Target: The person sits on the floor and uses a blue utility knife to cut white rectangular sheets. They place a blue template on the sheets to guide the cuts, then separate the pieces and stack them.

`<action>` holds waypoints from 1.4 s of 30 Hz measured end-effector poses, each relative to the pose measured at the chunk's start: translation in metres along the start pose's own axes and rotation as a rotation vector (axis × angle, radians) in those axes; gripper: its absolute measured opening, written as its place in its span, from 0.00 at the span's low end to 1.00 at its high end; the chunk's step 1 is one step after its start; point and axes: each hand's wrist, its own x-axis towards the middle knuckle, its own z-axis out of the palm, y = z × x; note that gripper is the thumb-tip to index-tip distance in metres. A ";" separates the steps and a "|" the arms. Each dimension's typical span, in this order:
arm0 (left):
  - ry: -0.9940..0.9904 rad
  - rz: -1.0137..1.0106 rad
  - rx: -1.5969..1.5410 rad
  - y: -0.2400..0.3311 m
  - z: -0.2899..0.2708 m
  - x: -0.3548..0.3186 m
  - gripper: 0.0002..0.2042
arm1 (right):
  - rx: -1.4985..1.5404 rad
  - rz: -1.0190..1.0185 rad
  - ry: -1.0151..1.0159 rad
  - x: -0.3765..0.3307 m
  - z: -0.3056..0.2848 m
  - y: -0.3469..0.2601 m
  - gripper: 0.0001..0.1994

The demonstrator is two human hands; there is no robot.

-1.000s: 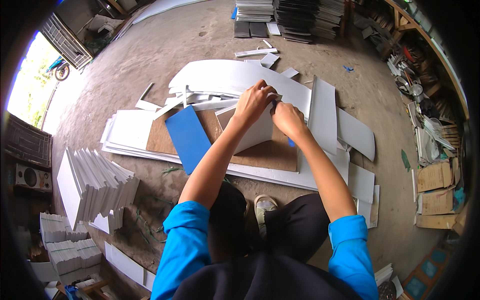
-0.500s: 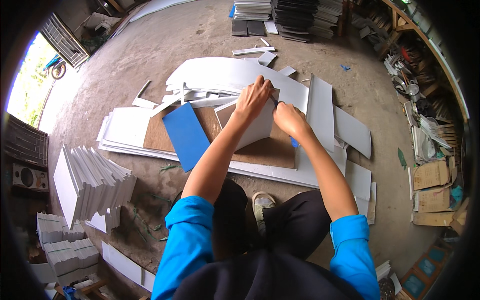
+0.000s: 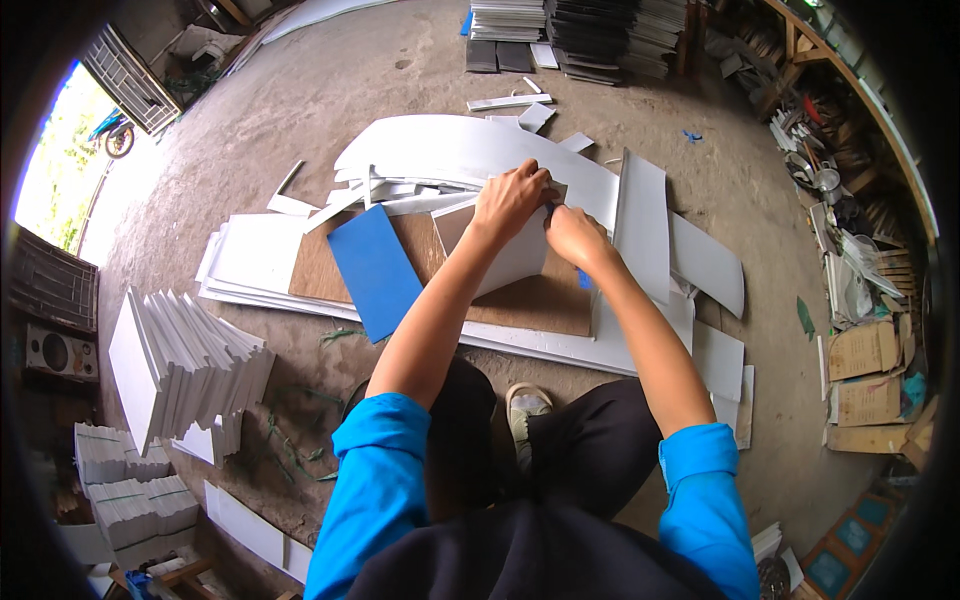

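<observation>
My left hand (image 3: 513,200) is closed on the upper edge of a white foam-like sheet (image 3: 515,258), which stands tilted above a brown board (image 3: 555,305). Close beside it, my right hand (image 3: 578,240) is a fist at the sheet's right edge. A small dark-blue tip (image 3: 550,208) shows by its thumb side, and the rest of that slim tool is hidden in the fingers. Below the fist a bright blue bit (image 3: 585,280) shows; whether it belongs to the tool I cannot tell. A flat blue panel (image 3: 375,270) lies left of my left forearm.
Large white sheets (image 3: 430,145) and offcuts lie around the board. At the left stands a leaning stack of white panels (image 3: 185,370), with bundled white pieces (image 3: 135,510) below. Black and white stacks (image 3: 590,40) rise at the back. Cardboard (image 3: 862,350) and clutter line the right side.
Both hands stay at the sheet's upper right edge. My left hand has come slightly down toward the right fist. The blue bit below the fist has shifted a little.
</observation>
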 end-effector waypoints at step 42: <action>-0.181 -0.092 0.135 0.007 0.004 0.004 0.17 | 0.009 -0.048 0.023 0.003 0.028 0.022 0.15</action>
